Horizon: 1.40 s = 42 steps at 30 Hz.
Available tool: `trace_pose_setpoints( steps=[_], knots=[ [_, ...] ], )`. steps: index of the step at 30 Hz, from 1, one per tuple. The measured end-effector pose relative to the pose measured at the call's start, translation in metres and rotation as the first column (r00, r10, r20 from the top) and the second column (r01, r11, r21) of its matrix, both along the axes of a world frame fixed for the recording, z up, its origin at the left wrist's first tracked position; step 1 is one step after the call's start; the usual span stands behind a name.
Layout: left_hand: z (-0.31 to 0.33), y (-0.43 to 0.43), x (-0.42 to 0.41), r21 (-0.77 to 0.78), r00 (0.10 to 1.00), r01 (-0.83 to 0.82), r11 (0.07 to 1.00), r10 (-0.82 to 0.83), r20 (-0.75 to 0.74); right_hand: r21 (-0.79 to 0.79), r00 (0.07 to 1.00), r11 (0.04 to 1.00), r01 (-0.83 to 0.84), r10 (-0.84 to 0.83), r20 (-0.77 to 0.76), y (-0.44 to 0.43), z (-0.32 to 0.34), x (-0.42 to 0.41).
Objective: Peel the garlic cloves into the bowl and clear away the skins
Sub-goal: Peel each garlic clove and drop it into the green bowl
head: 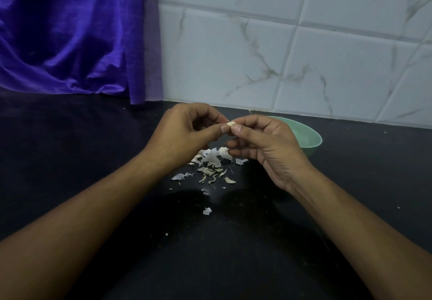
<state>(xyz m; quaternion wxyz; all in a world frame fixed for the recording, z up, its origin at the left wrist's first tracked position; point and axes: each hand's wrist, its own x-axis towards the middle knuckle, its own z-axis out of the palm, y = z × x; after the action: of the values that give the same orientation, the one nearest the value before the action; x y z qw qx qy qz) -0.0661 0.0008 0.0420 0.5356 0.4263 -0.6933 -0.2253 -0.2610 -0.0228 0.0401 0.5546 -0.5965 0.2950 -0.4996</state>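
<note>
1. A pale green bowl (308, 137) stands right of centre on the dark worktop (70, 150), close to the tiled wall (280, 47). The right hand covers its near left part. Only bare inner wall shows, so I cannot tell what it holds.
2. The left hand (182, 133) and right hand (264, 140) meet at the frame's centre, raised above the worktop. Between them is one small garlic clove (230, 123).
3. The left fingers (211, 131) are curled in, thumb and forefinger tips pinching the clove's left end. The right fingers (243, 128) pinch its right end the same way. The remaining right fingers are bent loosely beneath and hold nothing that can be seen.
4. The clove is just left of the bowl's rim, not over it.
5. Below the hands a heap of papery skins (211, 160) lies on the worktop, white and greenish flakes spread toward the lower centre. A single scrap (207, 210) lies apart, nearer the viewer.
6. A purple cloth (70, 30) hangs in the upper left, its hem touching the worktop.
</note>
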Motion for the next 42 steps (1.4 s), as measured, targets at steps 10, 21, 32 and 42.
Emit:
trace_pose_setpoints(
  steps=[10, 21, 32, 42],
  knots=[
    [-0.0020, 0.0020, -0.0008, -0.165, 0.997, -0.048, 0.985, 0.057, 0.050, 0.044, 1.000, 0.999, -0.029, 0.029, 0.000, -0.0021, -0.0003, -0.0001],
    [-0.0025, -0.0043, 0.0010, 0.010, 0.997, 0.047, 0.999, -0.047, -0.066, 0.016, 1.000, 0.999, -0.030, 0.030, 0.010, 0.0017, -0.0001, 0.0014],
    [-0.0005, -0.0018, 0.0013, -0.031, 0.997, 0.015, 0.999, -0.017, -0.078, -0.012, 1.000, 1.000, -0.019, 0.019, 0.021, 0.0023, -0.0005, 0.0016],
    [-0.0001, -0.0028, 0.0027, -0.013, 0.998, 0.010, 1.000, -0.011, -0.060, -0.032, 0.999, 0.999, -0.011, 0.012, 0.034, 0.0031, -0.0016, 0.0018]
  ],
)
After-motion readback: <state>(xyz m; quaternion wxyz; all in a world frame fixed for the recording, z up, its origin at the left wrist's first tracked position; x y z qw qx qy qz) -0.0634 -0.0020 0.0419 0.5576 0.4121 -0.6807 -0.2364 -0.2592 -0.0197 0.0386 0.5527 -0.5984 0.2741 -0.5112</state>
